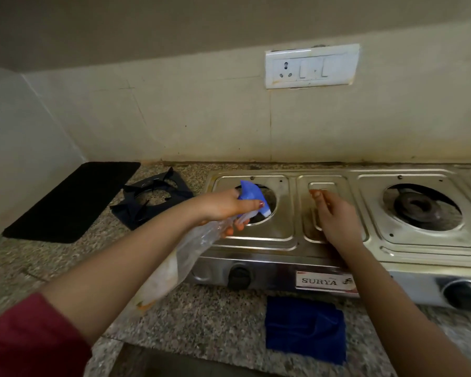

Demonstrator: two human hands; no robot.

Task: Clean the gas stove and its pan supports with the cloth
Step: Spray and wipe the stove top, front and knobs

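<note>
A steel two-burner gas stove (335,248) stands on the granite counter. My left hand (223,206) is shut on a clear spray bottle (185,257) with a blue trigger head, its nozzle over the left burner hole. My right hand (335,216) hovers over the stove's middle panel, fingers loosely together, holding nothing. The right burner (419,206) is bare, with no support on it. Two black pan supports (150,201) lie stacked on the counter left of the stove. A folded blue cloth (306,329) lies on the counter in front of the stove.
A black mat (71,202) lies at the far left by the side wall. A white socket and switch plate (312,66) is on the tiled back wall. The stove's black knobs (239,276) face the counter's front edge (174,344).
</note>
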